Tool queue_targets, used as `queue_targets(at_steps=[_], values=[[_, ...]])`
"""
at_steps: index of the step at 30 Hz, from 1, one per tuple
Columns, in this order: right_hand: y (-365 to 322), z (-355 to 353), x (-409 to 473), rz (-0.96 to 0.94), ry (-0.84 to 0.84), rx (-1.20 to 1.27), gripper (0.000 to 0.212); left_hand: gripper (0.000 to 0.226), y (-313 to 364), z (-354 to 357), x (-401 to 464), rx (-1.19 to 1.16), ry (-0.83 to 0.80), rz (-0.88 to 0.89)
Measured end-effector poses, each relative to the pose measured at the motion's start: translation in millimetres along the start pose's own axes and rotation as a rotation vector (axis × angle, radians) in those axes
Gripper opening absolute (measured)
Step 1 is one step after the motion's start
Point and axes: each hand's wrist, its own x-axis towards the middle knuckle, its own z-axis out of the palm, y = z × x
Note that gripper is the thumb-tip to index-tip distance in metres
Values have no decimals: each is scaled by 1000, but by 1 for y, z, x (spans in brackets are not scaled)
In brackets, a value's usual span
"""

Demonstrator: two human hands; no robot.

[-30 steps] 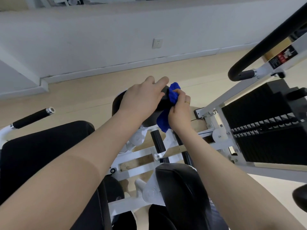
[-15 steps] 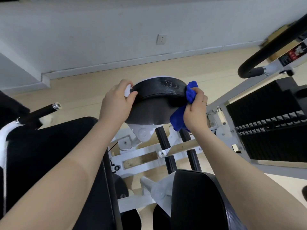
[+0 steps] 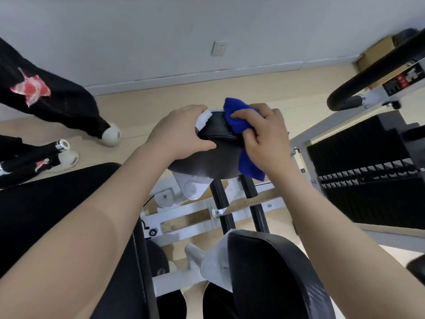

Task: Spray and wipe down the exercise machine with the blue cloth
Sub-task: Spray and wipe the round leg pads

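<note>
At the centre of the head view, a round black vinyl pad [image 3: 207,155] of a white-framed exercise machine [image 3: 184,221] sits between two bare hands, above the pale wooden floor [image 3: 161,97]. A soft bright-blue terry cloth [image 3: 240,118] lies bunched over the pad's far right edge and hangs down its right side toward the frame. The right hand [image 3: 264,137], a gold ring on one finger, is the working grip: its fingers are curled over the cloth and press it onto the pad's rim. The left hand [image 3: 177,132] clasps the pad's left edge, thumb on the near face and fingers wrapped over the far rim, touching a white plastic end piece [image 3: 203,118]. The cloth looks light, limp and thick-piled, so it should fold round curves easily and is best held as a wad under the palm, with loose corners tucked in. The pad looks firm under a smooth, slightly glossy cover that is probably slick when damp; it may pivot on its mount, so bracing its rim seems wise. To the right stands a black weight stack [image 3: 368,176]; black padded cushions [image 3: 271,272] fill the lower view. At far left another person's legs [image 3: 57,104] in dark trousers and white shoes stand on the floor. No spray bottle is visible.
</note>
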Motion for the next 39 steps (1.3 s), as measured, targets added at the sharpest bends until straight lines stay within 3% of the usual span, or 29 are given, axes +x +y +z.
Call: queue_targets(at_steps=[3,5,10,11,14,17,19,22,24,26,29,30,32,36,37,39], values=[[38,-1,-3,316,30,100,46,56,0,1,0,-12,6,6],[36,-1,-3,397,36,116,42,58,-1,3,1,-15,9,13],[-12,2,5,-34,46,59,43,72,-5,9,-7,-5,62,-29],[-5,4,3,-46,51,84,43,73,-5,10,-9,-1,77,-37],[37,6,-12,247,64,209,41,73,-7,12,-15,0,116,-39],[59,17,-28,697,-144,256,39,73,-5,11,-17,-5,132,-43],[53,29,-31,839,-118,477,38,73,-5,11,-19,-5,149,-48],[46,33,-29,799,107,716,37,73,-7,14,-27,-26,207,-64],[55,33,-28,761,172,802,39,73,-7,18,-32,-32,241,-73],[66,45,-24,814,109,806,39,73,-7,21,-32,-36,259,-83],[74,72,-17,1007,-199,745,31,73,-6,20,-28,-27,265,-82],[75,76,-16,1082,-234,777,31,73,-6,19,-26,-17,257,-80],[74,64,-11,1090,-161,889,33,73,-6,19,-26,-7,241,-86],[77,22,3,859,151,1166,34,75,-6,19,-30,-6,233,-93],[77,21,2,847,168,1214,33,76,-6,19,-31,-1,229,-93],[77,44,-10,1012,62,1174,28,76,-5,18,-30,1,218,-95]])
